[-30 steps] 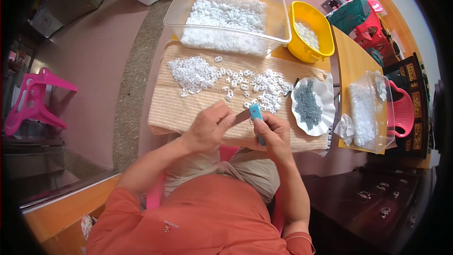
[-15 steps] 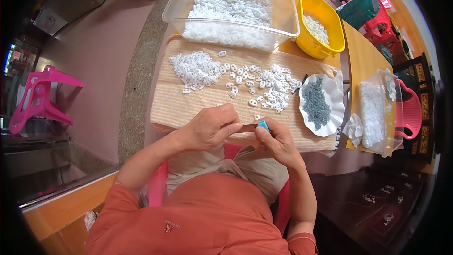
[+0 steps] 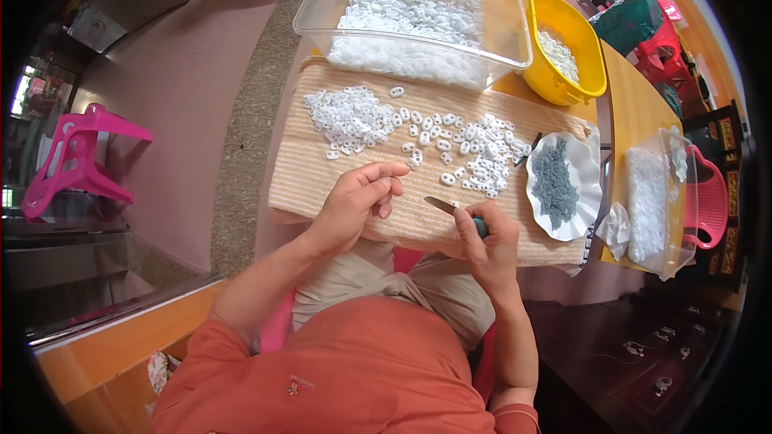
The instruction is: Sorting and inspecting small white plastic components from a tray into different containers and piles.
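My right hand (image 3: 494, 247) grips a small knife (image 3: 439, 205) by its blue-green handle. The blade points left, towards my other hand, without touching it. My left hand (image 3: 354, 202) is closed, thumb against curled fingers; whatever sits between them is hidden or too small to name. Both hands are over the near edge of a striped cloth (image 3: 314, 189). Beyond them lie a heap of small white plastic pieces (image 3: 351, 118) and, further right, a looser group of white oval pieces with two dark holes (image 3: 486, 149).
A wavy-rimmed white plate (image 3: 591, 170) holds many grey slender bits (image 3: 553, 185). Behind the cloth stand a large clear bin (image 3: 418, 40) of white pieces and a yellow tub (image 3: 567, 95). Another clear box (image 3: 663, 249) and crumpled paper (image 3: 615, 229) are at right; a pink stool (image 3: 76, 157) stands left.
My hands have drawn apart; the blade, earlier stretched between them, is now free of my left hand. The whole view has shifted slightly, so the table sits further right.
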The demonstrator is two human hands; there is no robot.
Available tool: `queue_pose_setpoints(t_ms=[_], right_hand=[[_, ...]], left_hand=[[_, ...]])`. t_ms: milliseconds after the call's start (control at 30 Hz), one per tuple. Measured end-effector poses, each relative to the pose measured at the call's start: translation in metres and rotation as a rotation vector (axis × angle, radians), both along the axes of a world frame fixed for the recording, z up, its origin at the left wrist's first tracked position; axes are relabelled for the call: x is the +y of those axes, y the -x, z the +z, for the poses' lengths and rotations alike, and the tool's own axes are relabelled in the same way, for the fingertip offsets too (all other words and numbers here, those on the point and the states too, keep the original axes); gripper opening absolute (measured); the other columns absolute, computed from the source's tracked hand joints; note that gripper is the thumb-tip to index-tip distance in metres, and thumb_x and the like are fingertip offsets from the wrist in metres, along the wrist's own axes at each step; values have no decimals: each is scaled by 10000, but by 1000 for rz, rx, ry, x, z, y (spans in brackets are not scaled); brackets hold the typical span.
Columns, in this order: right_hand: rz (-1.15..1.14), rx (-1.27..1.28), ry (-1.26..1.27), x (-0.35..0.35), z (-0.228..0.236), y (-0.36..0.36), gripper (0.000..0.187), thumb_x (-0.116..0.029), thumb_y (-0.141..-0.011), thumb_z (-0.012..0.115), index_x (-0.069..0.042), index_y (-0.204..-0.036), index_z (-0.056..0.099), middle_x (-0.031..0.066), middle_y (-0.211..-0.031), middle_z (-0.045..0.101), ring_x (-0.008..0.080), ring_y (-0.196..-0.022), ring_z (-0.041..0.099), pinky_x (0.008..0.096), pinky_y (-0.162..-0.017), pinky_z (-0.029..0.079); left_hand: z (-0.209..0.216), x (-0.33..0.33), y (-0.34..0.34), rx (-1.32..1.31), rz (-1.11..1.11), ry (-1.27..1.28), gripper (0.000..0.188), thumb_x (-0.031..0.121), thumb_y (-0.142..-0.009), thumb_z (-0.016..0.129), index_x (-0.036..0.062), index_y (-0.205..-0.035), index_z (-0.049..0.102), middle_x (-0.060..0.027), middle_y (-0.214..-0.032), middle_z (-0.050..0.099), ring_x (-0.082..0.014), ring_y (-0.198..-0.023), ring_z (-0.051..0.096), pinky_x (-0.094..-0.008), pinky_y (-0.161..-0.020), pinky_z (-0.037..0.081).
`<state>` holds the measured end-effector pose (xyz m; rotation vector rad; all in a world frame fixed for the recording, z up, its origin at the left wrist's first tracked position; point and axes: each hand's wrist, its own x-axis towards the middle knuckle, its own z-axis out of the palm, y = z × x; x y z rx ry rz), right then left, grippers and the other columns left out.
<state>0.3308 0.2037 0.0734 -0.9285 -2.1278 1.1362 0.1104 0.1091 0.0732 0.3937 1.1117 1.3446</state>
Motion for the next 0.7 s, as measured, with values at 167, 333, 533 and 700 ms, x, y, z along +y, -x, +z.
queue_pose_setpoints(t_ms=[167,333,533,700], right_hand=[[58,-151,-324,-8,6,8,92,-49,-852,692,-9,-851,609,121,-733,573,248,-595,569,334,-539,419],[14,-88,-236,-8,8,5,112,-76,-892,680,-8,-854,599,58,-671,572,143,-544,577,288,-492,432],[-117,194,267,-11,-6,4,163,-125,-947,635,-1,-856,580,7,-608,558,74,-490,555,227,-453,463],[-135,238,495,-17,-3,13,197,-153,-956,622,3,-845,575,23,-571,558,84,-459,551,249,-440,489]], left_hand=[[0,-2,-5,-19,75,-62,218,107,-963,582,20,-1161,556,-120,-1072,654,-61,-720,538,-184,-663,461],[-7,-4,-2,-110,102,-48,211,88,-948,610,22,-1144,571,-143,-1116,659,-82,-797,623,-213,-744,545],[-8,-7,-6,-228,127,18,238,44,-941,605,-1,-1174,590,-136,-1100,667,-146,-904,685,-277,-833,592],[-7,-7,-11,-243,119,2,259,40,-939,606,-11,-1191,584,-130,-1084,677,-158,-900,691,-280,-815,601]])
